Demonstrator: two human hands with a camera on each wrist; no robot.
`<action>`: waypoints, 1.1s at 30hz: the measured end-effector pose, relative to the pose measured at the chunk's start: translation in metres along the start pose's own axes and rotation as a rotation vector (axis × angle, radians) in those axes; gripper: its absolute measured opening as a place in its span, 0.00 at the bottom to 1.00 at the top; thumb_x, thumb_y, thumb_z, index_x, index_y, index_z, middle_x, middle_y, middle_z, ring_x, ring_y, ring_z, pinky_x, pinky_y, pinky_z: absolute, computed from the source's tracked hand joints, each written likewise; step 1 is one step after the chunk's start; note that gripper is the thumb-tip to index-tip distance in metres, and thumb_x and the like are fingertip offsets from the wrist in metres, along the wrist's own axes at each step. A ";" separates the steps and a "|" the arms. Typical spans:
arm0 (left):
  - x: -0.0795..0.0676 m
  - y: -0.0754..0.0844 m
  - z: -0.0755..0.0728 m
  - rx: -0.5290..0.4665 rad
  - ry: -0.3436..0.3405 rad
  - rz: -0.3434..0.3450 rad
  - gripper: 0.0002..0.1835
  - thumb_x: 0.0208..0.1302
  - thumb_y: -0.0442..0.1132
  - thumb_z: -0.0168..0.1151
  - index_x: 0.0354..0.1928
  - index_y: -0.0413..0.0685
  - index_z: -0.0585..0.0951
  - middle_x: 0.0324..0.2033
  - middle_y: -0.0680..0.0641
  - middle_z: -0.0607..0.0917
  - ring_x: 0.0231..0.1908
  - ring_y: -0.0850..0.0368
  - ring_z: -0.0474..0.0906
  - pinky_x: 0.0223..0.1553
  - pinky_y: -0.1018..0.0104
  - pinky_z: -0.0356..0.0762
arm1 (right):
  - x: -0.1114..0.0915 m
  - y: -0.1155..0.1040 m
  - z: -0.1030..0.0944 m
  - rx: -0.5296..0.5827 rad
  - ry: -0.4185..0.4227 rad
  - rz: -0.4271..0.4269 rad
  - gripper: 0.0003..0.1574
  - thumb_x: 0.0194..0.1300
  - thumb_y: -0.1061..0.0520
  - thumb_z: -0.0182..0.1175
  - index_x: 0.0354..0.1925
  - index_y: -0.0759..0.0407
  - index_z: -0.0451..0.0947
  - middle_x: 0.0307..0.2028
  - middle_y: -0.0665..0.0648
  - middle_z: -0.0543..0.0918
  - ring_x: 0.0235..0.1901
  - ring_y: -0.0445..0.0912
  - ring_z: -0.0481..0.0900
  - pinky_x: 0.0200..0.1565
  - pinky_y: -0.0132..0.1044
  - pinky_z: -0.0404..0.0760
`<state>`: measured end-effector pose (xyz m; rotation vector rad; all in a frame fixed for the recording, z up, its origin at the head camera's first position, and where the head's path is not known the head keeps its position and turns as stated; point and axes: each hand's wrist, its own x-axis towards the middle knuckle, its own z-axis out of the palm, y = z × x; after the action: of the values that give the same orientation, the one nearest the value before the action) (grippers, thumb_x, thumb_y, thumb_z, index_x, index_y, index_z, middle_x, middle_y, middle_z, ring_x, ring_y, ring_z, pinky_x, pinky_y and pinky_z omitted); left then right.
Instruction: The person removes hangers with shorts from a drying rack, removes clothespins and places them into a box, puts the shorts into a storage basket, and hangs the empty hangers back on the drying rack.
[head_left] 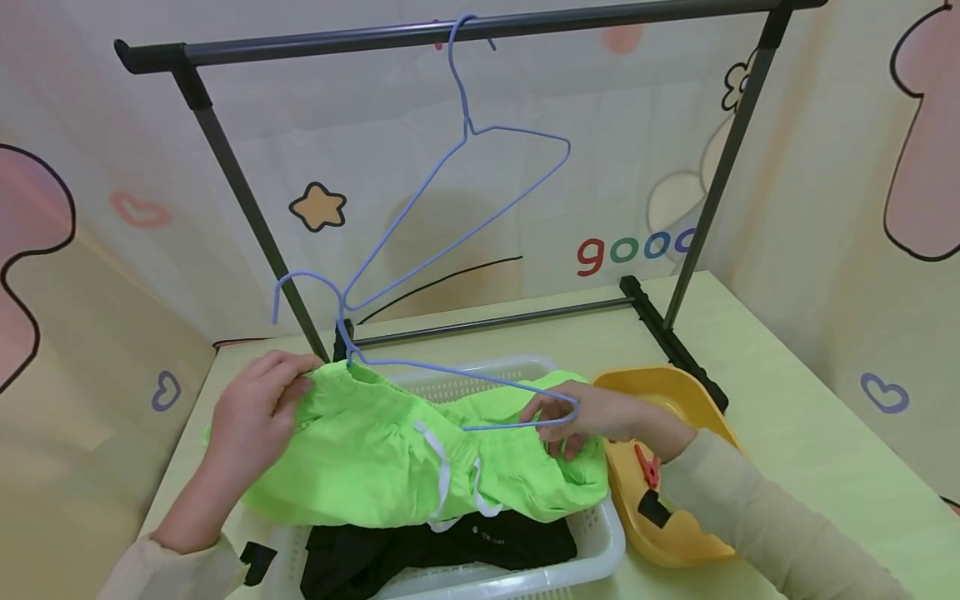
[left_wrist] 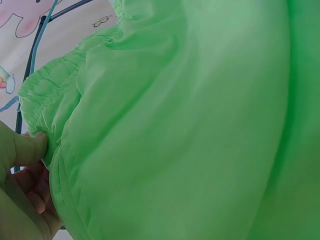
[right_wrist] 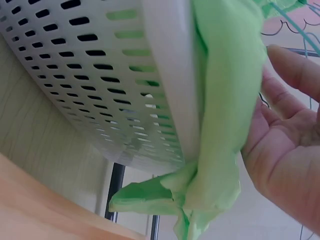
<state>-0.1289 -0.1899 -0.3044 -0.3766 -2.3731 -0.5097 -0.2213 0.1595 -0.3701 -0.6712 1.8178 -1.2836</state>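
Note:
Bright green shorts [head_left: 352, 454] with white drawstrings lie across the white basket [head_left: 611, 546]. A blue wire hanger [head_left: 450, 371] has its left part tucked into the waistband; its right corner stands out above the fabric. At the left end of the waistband, my left hand [head_left: 258, 412] pinches the elastic edge between thumb and fingers, also visible in the left wrist view. My right hand [head_left: 592, 412] is by the hanger's right corner, fingers loosely bent against the shorts. In the right wrist view, its thumb and fingers stand apart beside the green fabric [right_wrist: 225, 90].
A black garment rack [head_left: 337, 46] stands behind, with another blue hanger [head_left: 405, 212] on its rail. Black clothing [head_left: 442, 550] lies in the basket. To the right, a yellow tray [head_left: 637, 379] holds a red clip [head_left: 647, 467].

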 end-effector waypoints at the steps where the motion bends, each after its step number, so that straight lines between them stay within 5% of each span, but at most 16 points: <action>1: 0.000 0.000 0.001 0.000 -0.001 0.004 0.11 0.48 0.22 0.60 0.34 0.42 0.81 0.28 0.47 0.81 0.26 0.57 0.73 0.25 0.64 0.67 | -0.001 0.000 -0.001 0.008 0.008 0.001 0.20 0.58 0.59 0.57 0.48 0.66 0.70 0.27 0.56 0.77 0.26 0.47 0.78 0.28 0.37 0.79; 11: -0.001 0.003 0.007 -0.007 -0.012 0.033 0.11 0.48 0.23 0.60 0.34 0.41 0.81 0.28 0.47 0.81 0.26 0.57 0.74 0.25 0.64 0.69 | -0.007 -0.006 -0.013 0.036 0.025 -0.027 0.21 0.63 0.60 0.50 0.52 0.70 0.66 0.37 0.58 0.81 0.35 0.50 0.79 0.33 0.41 0.79; 22: -0.001 0.009 0.016 -0.023 -0.017 0.036 0.11 0.47 0.23 0.61 0.33 0.44 0.81 0.27 0.49 0.80 0.25 0.59 0.72 0.23 0.68 0.67 | -0.011 -0.025 -0.020 -0.005 0.018 -0.089 0.24 0.68 0.48 0.41 0.51 0.65 0.67 0.38 0.56 0.80 0.38 0.52 0.78 0.35 0.40 0.77; 33: -0.002 0.011 0.027 -0.024 -0.056 -0.005 0.11 0.49 0.25 0.61 0.34 0.45 0.82 0.29 0.49 0.81 0.27 0.58 0.74 0.23 0.68 0.68 | -0.011 -0.041 -0.016 -0.058 0.006 -0.124 0.21 0.66 0.51 0.46 0.49 0.66 0.69 0.36 0.57 0.79 0.34 0.51 0.78 0.34 0.39 0.79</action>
<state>-0.1381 -0.1678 -0.3218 -0.4005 -2.4238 -0.5372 -0.2295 0.1620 -0.3260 -0.8235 1.8487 -1.3179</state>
